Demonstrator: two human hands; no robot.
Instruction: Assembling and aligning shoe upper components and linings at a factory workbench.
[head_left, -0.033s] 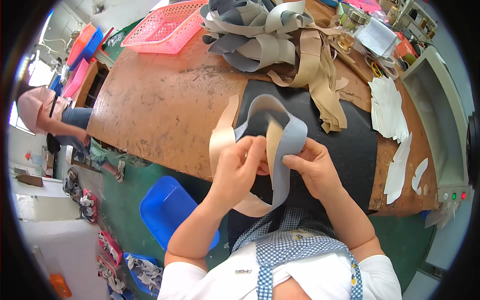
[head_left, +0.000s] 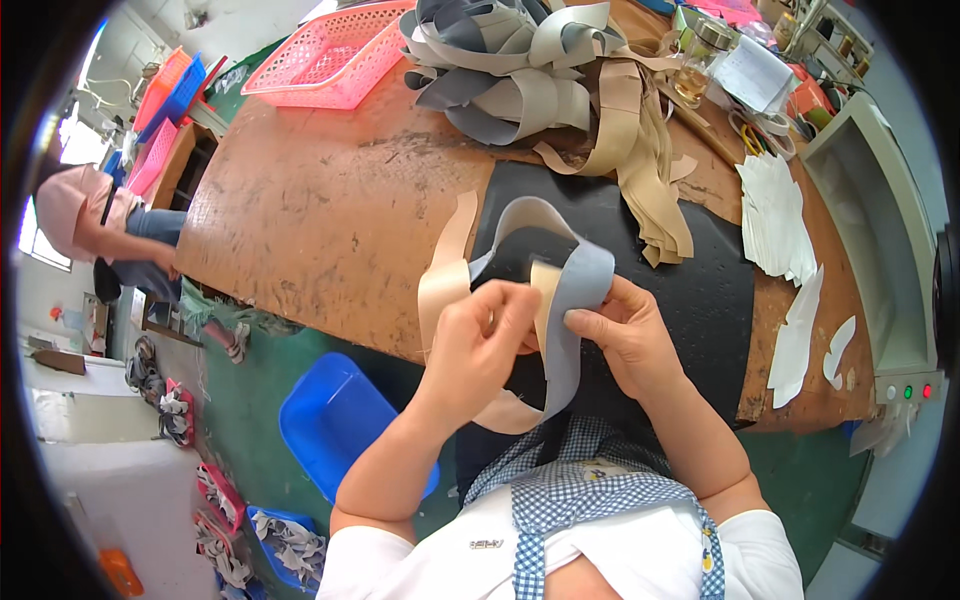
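1. The left hand [head_left: 480, 335] is coming up from the lower edge on a bare forearm, its back turned toward the camera and its fingers curled inward, pinching the beige strip [head_left: 442, 285] close to where it meets the grey one.
2. The right hand [head_left: 625, 335] is reaching in from the right on a bent forearm, thumb and forefinger closing on the grey strip [head_left: 575, 290], with the other fingers folding loosely underneath.
3. The two hands are nearly touching, thumbs facing each other, both grasping the joined strips just above the near edge of the table.
4. The grey strip is arching up in a loop over the black mat [head_left: 690, 290] and hanging down between the hands toward the checked apron [head_left: 590, 490].
5. The beige strip is rising along the left side of the loop and curling back under the left wrist.
6. The black mat is lying on the worn brown table [head_left: 320, 210], directly behind the hands.
7. A heap of grey and beige strips [head_left: 530, 70] is sitting at the far end of the table, beside a pink basket [head_left: 330, 55].
8. White cut pieces [head_left: 775, 215] are lying to the right of the mat.
9. A blue bin [head_left: 335, 420] is standing on the floor below the left forearm.
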